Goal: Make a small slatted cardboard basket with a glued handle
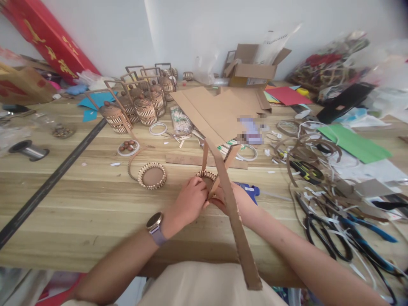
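Observation:
A small round basket (206, 174) with a striped light-and-dark rim sits on the table between my hands, cardboard strips rising from it. My left hand (193, 194), a watch on its wrist, is closed with curled fingers on the basket's near left side. On the near right side, my right hand (232, 199) is closed around the basket wall and the foot of an upright strip (228, 160). A long cardboard strip (235, 212) slants toward me and covers part of the right hand. The fingertips of both hands are mostly hidden.
Left of my hands lies another round basket base (152, 176). Behind are a dish of brown beads (128, 147), several finished lidded baskets (146, 109) and cardboard sheets (213, 112). A blue glue gun (253, 192) is beyond my right wrist. Pliers (366, 238) and tangled strips lie right.

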### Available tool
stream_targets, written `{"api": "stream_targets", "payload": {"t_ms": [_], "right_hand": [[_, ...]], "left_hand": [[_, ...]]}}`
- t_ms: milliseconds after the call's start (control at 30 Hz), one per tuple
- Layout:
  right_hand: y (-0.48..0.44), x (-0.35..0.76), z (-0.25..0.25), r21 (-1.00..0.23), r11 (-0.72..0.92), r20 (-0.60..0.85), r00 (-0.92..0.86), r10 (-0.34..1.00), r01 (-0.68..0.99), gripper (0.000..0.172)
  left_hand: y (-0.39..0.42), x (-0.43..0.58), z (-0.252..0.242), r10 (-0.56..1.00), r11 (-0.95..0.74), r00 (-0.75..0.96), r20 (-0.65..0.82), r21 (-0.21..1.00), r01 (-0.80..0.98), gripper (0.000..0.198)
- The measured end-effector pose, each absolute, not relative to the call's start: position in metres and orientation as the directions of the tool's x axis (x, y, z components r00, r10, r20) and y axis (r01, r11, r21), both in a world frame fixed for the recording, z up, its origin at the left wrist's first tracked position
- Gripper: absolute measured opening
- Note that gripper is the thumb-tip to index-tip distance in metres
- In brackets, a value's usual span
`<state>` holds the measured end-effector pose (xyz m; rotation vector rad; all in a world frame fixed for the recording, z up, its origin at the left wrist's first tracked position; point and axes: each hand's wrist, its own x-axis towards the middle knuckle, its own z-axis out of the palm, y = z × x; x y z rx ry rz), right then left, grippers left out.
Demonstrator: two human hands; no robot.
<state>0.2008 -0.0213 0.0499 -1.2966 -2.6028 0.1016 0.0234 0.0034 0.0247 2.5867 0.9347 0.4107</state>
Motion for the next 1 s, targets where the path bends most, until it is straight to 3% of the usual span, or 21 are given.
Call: {"api": "stream_targets", "payload": {"t_ms": [233,533,1000], "right_hand": [[-0.0222,0.2006,0.0516,-0.215,0.599,0.208,-0.563,0.800,0.772,0.017],[-0.0213,0.2005,0.0530,-0.238,0.566,0.117,-0.555,0.824,0.790,0.012],[-0.0225,0.1995,0.0510,-0.217,0.588,0.213,-0.550,0.807,0.779,0.022]], "left_hand": [[0.0001,0.0216,0.0247,0.659,-0.714,0.735,0.156,0.435,0.548,0.010],[0.0013,0.0179,0.0240,0.645,-0.710,0.741,0.187,0.504,0.491,0.014],[-0.0006,0.0215,0.0232,0.638,-0.734,0.751,0.171,0.430,0.526,0.014]]}}
